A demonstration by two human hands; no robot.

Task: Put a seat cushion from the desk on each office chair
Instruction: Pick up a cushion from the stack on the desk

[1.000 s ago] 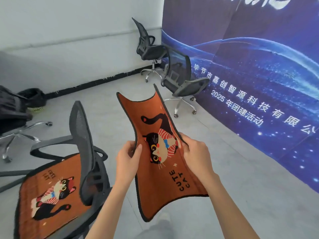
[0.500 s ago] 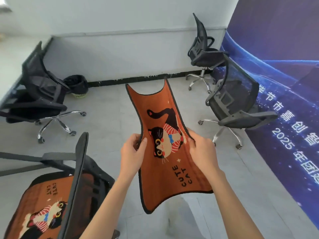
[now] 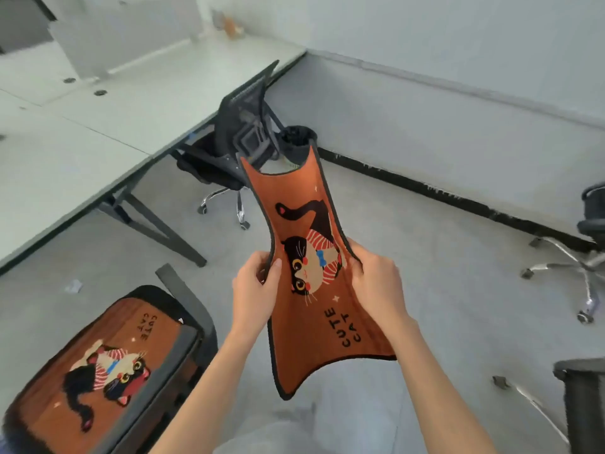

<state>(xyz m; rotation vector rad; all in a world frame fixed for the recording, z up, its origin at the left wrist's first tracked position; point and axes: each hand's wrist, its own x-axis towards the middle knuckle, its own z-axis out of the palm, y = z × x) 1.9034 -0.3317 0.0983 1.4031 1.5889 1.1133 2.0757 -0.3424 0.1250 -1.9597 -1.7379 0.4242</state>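
View swung left since earlier frame, counter [image 3: 98,132] and tucked chair [image 3: 242,139] now ahead; left hand [image 3: 253,293] and right hand [image 3: 376,283] pinch cushion [image 3: 314,290] edges mid-air; limp, bowed cushion may land creased or slide off.

A black waste bin [image 3: 299,136] is seen at the far wall's dark baseboard [image 3: 458,194]. Small scraps [image 3: 73,286] are scattered on the grey floor [image 3: 442,273].
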